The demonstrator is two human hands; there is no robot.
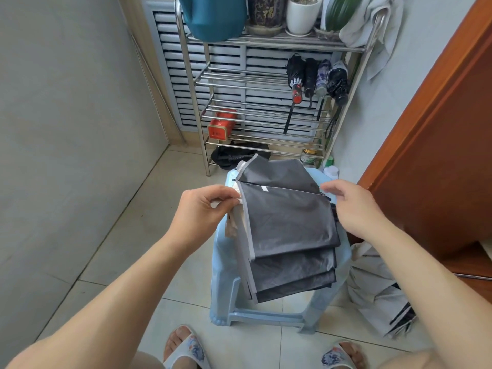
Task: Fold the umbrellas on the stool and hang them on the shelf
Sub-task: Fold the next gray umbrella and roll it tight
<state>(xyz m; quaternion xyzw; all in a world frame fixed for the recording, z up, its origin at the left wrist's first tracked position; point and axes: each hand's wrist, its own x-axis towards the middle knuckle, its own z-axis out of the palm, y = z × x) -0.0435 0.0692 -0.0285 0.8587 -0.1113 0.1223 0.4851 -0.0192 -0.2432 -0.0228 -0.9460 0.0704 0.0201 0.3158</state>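
Folding is the step in hand: the dark umbrella lies on the pale blue stool with its canopy panels pleated flat and overlapping, the left hand pinching the grey-trimmed canopy edge between thumb and fingertips while the right hand holds the opposite edge with curled fingers. Four folded umbrellas already hang from a rail of the steel shelf, and another unfolded one lies on the floor beside the stool. The next move probably calls for wrapping the pleats tightly round the shaft and fastening the strap.
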